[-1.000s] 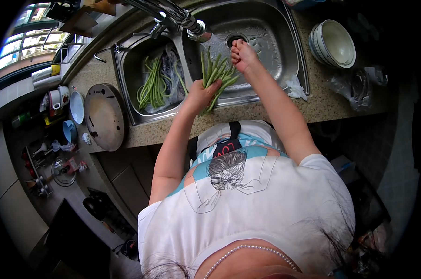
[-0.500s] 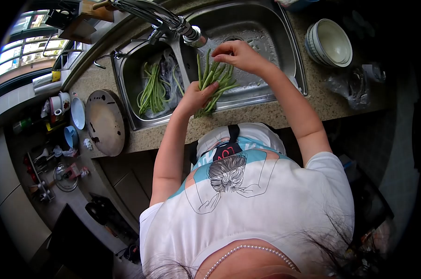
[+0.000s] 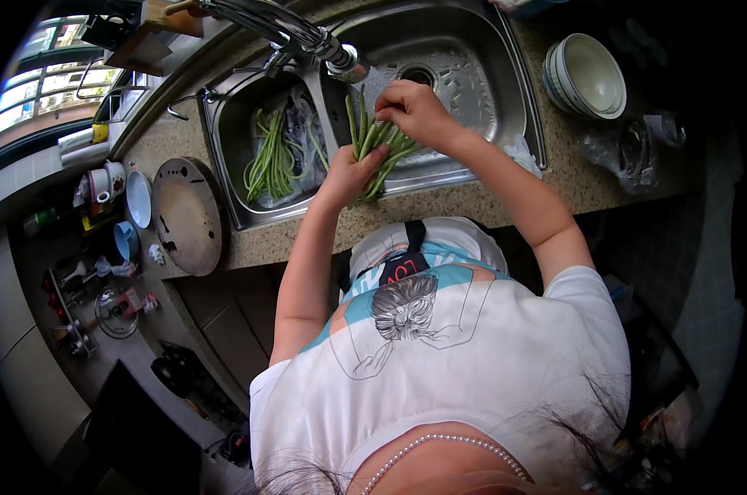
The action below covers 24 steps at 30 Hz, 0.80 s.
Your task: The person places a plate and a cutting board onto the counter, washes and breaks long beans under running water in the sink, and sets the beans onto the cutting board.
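My left hand (image 3: 354, 173) is wrapped round a bunch of green beans (image 3: 372, 142) above the divider and right basin of the steel sink. The bean ends stick up past its fingers. My right hand (image 3: 421, 115) is closed in a pinch at the upper ends of this bunch; the fingertips partly hide the bean there. Another pile of long green beans (image 3: 272, 161) lies in the left basin, beside a clear plastic bag (image 3: 309, 147). Small green pieces lie in the right basin (image 3: 472, 99), around the drain (image 3: 417, 77).
A chrome faucet (image 3: 346, 64) reaches over the sink just beyond my hands. Stacked bowls (image 3: 588, 78) and crumpled clear plastic (image 3: 625, 153) sit on the right of the counter. A round wooden board (image 3: 188, 216) lies left of the sink.
My right hand has moved down and slightly right, closer to the bunch, uncovering the drain. My left hand keeps hold of the beans nearly in place.
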Tool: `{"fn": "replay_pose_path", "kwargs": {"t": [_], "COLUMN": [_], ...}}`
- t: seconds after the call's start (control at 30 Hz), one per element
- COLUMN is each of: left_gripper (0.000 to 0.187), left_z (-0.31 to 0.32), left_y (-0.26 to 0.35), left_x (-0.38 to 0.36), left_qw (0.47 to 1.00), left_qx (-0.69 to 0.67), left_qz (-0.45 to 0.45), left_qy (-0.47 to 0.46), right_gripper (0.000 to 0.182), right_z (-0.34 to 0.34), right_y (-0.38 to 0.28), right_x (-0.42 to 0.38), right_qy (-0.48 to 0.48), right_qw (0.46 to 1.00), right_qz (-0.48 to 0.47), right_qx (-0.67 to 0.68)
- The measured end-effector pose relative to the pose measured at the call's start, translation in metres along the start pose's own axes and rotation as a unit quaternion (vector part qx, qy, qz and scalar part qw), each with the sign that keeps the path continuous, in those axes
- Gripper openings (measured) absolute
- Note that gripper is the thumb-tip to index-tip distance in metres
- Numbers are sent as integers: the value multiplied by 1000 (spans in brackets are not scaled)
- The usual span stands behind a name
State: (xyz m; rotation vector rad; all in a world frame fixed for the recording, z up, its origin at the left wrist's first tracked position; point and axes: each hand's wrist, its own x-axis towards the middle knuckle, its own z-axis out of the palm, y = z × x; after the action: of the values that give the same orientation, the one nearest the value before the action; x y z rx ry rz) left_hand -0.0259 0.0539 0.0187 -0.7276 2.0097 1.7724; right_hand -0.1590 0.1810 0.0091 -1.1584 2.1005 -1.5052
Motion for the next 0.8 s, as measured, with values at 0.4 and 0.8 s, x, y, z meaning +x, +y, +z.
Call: {"fn": "replay_pose_path", "kwargs": {"t": [0.4, 0.8], "left_gripper": [32, 28], "left_z": [-5, -2], "left_y": [-12, -1], "left_x": [-6, 7], "left_qw": [999, 997], "left_qx": [-13, 34], "left_qz": [-44, -24], "left_qy": [-4, -62], "right_gripper": [12, 13], "right_z": [-54, -33], "right_y": [81, -14], "right_x": [9, 14], "right_qy": [200, -87], "right_qw": [964, 953], "right_qz": [165, -165], "right_qx": [65, -238]}}
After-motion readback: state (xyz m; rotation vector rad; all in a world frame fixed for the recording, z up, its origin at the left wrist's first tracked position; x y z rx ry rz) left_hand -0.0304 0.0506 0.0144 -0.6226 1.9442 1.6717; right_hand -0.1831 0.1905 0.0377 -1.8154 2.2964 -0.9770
